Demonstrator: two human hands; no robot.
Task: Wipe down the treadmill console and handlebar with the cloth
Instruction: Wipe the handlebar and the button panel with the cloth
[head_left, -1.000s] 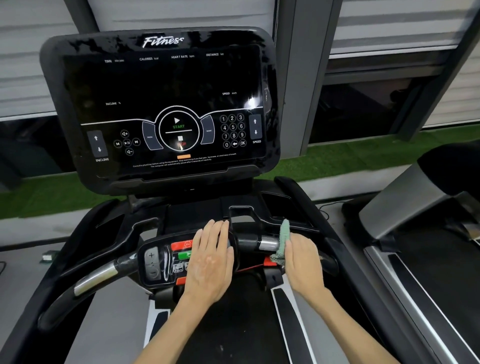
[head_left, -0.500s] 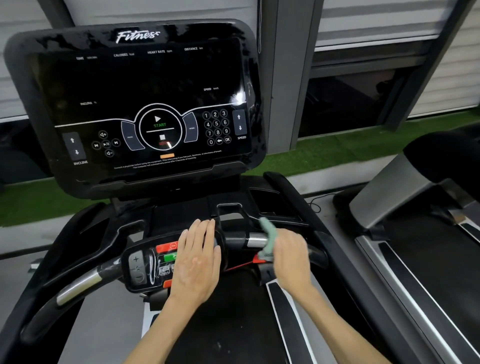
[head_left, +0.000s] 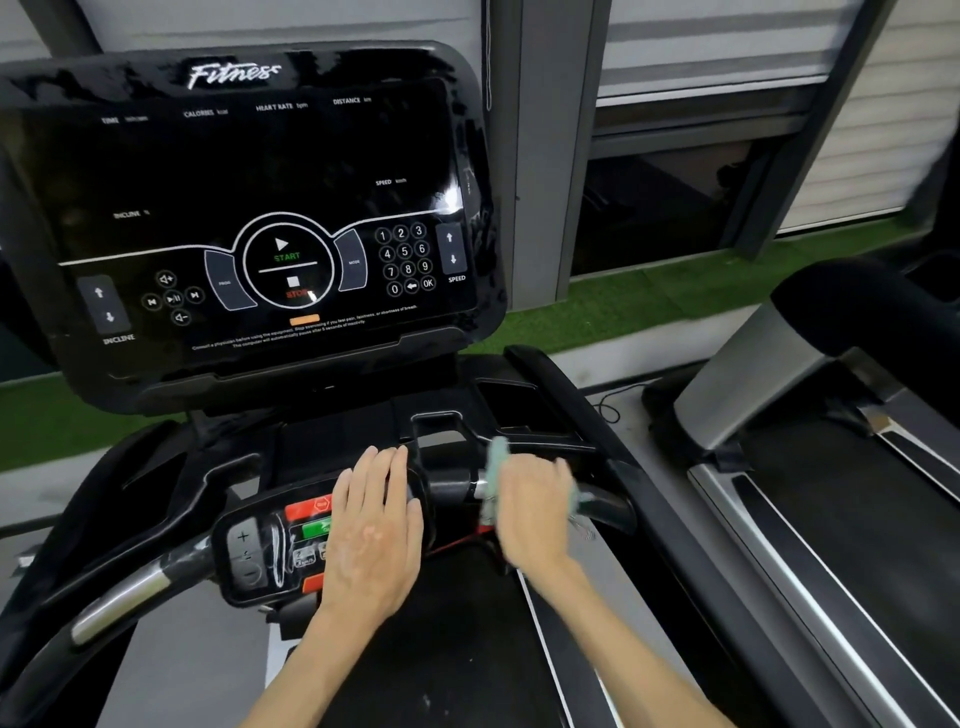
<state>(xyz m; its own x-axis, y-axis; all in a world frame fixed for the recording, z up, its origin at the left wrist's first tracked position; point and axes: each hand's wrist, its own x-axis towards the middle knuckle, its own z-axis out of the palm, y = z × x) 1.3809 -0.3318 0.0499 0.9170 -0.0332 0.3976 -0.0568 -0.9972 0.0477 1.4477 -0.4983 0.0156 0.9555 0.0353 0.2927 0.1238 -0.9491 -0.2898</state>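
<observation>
The black treadmill console (head_left: 244, 208) with a glossy touch panel stands tilted in front of me. Below it runs the handlebar (head_left: 119, 592), black with silver grip sections, around a small control pod (head_left: 260, 551) with red and green buttons. My left hand (head_left: 374, 535) lies flat, fingers together, on the right part of that pod. My right hand (head_left: 535, 514) is blurred and presses a pale green cloth (head_left: 493, 467) onto the right section of the handlebar, beside a silver grip. A red safety cord (head_left: 457, 543) runs between the two hands.
A second treadmill (head_left: 810, 395) stands close on the right, its belt running down the right edge. Green artificial turf (head_left: 649, 296) and a grey wall with shutters lie behind. My own treadmill's black belt (head_left: 441, 649) is below my arms.
My right hand with the cloth has slid right along the handlebar, from the silver grip toward its outer end. The left hand stays put on the pod. My view shifted slightly.
</observation>
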